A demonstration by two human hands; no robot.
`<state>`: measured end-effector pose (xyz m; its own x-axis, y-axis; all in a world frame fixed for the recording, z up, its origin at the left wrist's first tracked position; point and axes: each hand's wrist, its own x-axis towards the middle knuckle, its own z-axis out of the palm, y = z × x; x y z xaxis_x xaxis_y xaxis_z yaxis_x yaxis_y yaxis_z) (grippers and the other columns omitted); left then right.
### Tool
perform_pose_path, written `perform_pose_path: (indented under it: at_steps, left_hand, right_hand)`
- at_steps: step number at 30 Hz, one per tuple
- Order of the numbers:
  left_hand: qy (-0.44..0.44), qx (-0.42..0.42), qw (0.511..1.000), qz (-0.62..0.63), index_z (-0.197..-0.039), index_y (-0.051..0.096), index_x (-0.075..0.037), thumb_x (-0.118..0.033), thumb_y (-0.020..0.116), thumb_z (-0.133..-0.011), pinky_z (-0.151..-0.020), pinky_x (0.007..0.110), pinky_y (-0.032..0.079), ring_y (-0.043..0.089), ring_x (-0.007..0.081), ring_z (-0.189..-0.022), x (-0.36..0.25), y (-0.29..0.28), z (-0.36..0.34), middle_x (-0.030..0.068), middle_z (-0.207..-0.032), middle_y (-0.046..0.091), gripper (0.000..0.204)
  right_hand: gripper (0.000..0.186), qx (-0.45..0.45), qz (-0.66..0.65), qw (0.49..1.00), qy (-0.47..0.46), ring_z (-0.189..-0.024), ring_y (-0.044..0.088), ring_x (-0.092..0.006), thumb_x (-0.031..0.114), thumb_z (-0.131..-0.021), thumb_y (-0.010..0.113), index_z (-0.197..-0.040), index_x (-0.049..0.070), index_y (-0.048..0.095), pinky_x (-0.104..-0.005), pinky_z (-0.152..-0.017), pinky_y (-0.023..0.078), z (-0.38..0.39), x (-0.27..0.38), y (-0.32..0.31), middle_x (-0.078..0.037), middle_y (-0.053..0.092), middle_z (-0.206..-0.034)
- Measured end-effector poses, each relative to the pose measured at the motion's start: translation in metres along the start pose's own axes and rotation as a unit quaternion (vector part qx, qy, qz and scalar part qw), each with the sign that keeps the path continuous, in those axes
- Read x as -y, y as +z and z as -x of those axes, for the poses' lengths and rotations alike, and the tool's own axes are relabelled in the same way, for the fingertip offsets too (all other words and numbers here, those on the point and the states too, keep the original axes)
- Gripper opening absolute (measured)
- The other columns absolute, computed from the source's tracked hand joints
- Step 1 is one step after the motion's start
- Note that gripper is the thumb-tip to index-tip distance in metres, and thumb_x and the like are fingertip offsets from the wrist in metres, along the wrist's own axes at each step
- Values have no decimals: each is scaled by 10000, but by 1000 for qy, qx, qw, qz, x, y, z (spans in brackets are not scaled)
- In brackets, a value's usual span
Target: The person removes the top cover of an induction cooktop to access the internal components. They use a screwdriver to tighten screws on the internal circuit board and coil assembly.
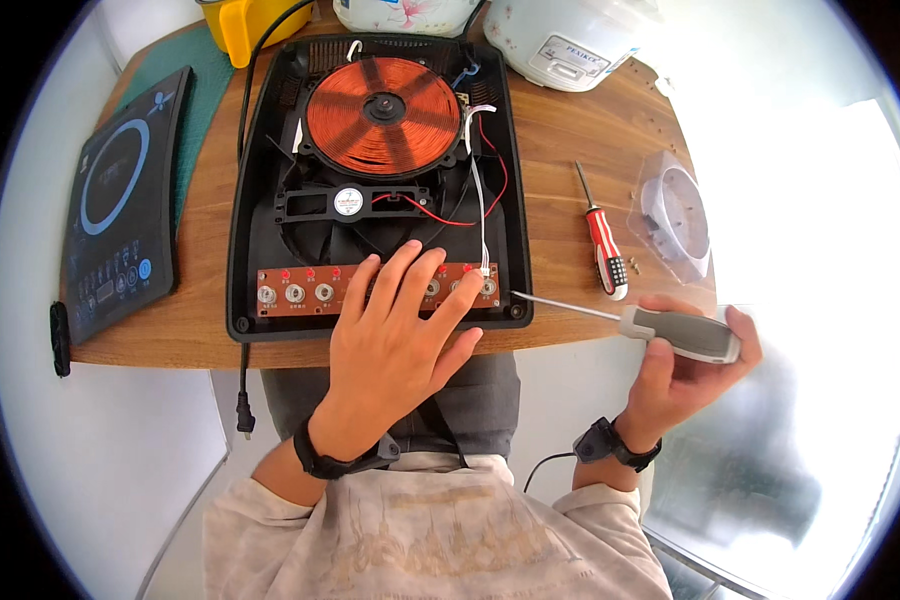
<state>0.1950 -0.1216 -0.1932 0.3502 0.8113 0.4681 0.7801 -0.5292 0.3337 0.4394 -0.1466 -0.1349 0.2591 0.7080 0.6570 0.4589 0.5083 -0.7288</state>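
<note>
An opened black cooker housing [517,200] lies on the wooden table, holding a round copper coil [355,125], a small fan assembly [300,205], thin wires and a long brown button board [306,306] along its near edge. My left hand [395,340] rests over the board with fingers apart and fingertips on or just above it, hiding its middle. My right hand [685,370] holds a grey-and-white screwdriver [685,330] horizontally, its metal tip at the housing's right side, beside the board's right end.
A black cooker panel [120,205] and green mat [190,115] are left; a yellow container [235,30] and white appliances [560,45] behind; a red screwdriver [605,245], clear plastic tray [670,215] and small screws right. A plugged cord [243,410] hangs over the front edge.
</note>
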Motion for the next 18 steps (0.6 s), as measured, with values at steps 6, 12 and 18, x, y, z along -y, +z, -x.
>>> perform_pose_path:
  at_steps: [6, 12, 18]
  left_hand:
    - [-5, 7, 1000, -4, -1340, 640, -219, -380, 720, -897, -1112, 540, 398, 527, 335, -1326, 0, 1, 2, 104, -1351, 590, 478]
    - [-5, 2, 1000, -4, -1348, 632, -220, -384, 718, -897, -1114, 539, 394, 527, 334, -1323, 0, 2, 2, 105, -1348, 590, 488]
    - [-3, -2, 1000, 0, -1345, 632, -217, -378, 722, -895, -1110, 538, 396, 531, 330, -1314, 0, 2, 2, 104, -1347, 586, 486]
  right_hand:
    - [685, 61, 17, 998, -16, -881, 724, -213, 72, -847, 754, -1350, 122, 293, -287, -829, 550, 1, 1, 5, -216, 752, -952]
    - [651, 49, 26, 998, -6, -878, 722, -203, 79, -837, 763, -1308, 113, 316, -268, -837, 535, 0, 2, 5, -201, 754, -971]
    - [625, 72, 49, 996, -5, -872, 722, -200, 58, -824, 765, -1264, 112, 325, -274, -812, 544, -1, 12, 6, -201, 744, -974]
